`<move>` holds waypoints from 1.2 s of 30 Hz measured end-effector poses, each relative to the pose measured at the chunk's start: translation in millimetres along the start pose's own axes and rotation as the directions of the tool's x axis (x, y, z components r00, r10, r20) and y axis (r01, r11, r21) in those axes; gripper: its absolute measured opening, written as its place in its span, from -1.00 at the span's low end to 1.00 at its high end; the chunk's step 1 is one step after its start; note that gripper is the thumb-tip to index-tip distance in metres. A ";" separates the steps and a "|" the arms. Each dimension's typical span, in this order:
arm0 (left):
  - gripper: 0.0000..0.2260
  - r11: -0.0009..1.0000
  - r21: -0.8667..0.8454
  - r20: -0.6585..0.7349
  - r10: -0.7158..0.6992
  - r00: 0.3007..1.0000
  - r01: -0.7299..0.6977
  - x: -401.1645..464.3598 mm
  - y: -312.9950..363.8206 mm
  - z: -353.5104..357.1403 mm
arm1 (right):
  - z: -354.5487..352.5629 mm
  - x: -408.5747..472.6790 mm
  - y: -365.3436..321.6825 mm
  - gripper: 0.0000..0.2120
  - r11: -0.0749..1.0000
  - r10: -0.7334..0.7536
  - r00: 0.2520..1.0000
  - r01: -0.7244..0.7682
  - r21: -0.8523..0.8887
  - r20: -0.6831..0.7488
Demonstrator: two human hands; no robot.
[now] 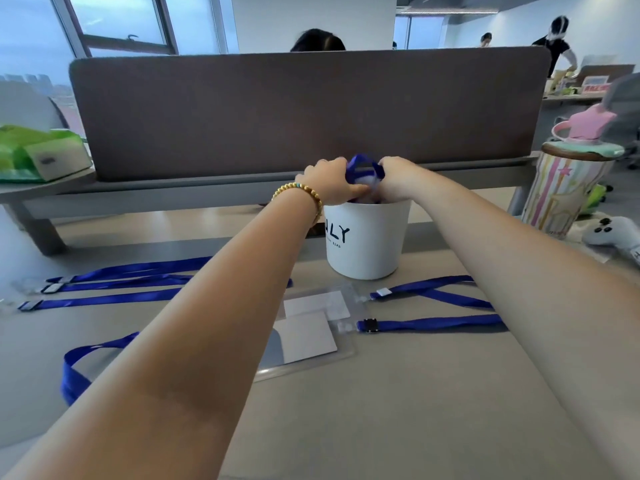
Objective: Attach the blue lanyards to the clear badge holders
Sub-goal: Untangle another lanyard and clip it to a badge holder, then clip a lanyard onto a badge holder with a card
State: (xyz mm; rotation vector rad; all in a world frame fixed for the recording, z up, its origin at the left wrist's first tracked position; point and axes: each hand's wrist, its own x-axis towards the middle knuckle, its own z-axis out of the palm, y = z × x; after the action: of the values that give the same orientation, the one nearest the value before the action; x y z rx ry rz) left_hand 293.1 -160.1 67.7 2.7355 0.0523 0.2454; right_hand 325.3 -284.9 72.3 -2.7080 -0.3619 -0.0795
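Both hands meet over the mouth of the white bucket (367, 240), at twelve o'clock from the badge holders. The left hand (329, 181) has its fingers curled down around a bundle of blue lanyard (363, 166), and the right hand (398, 178) grips the same bundle from the three o'clock side, its fingertips hidden inside the rim. The bucket holds that blue strap and something pale beneath it, too hidden to name. On the table (415, 393), two clear badge holders (311, 327) lie overlapped at six o'clock of the bucket, well apart from the fingers. Two lanyards (436, 323) stretch toward three o'clock, clipped to the holders; more straps (114, 285) lie at nine o'clock.
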 end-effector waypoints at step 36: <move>-0.61 0.981 0.063 -0.032 -0.179 0.983 0.181 -294.4 -172.0 24.7 | 139.7 -261.7 -90.4 -0.52 0.889 -0.455 0.831 0.441 0.120 0.320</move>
State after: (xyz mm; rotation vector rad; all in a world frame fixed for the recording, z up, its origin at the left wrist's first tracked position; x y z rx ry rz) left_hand 7.5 -31.6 -69.3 2.7709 0.3195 0.2317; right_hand 49.4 -211.8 -49.0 -2.5316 -1.0898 0.2674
